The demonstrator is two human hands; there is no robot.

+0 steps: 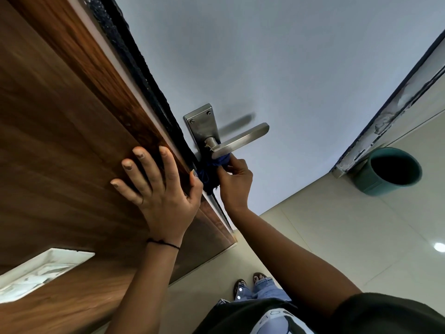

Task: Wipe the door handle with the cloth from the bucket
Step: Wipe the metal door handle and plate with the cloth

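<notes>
A steel lever door handle (240,141) on its backplate (202,126) sticks out from the grey-white door face. My right hand (234,180) grips a dark blue cloth (213,171) and presses it against the underside of the lever's near end, close to the spindle. My left hand (156,186) lies flat with fingers spread on the brown wooden door leaf (60,141), its thumb hooked around the door's edge next to the cloth. The teal bucket (391,171) stands on the floor at the right, by the door frame; its inside looks dark.
The door's edge with a black seal (134,59) runs diagonally from top centre to the handle. A chipped door frame (395,102) rises at the right. Pale floor tiles (349,237) spread below, with my feet (250,283) near the bottom centre.
</notes>
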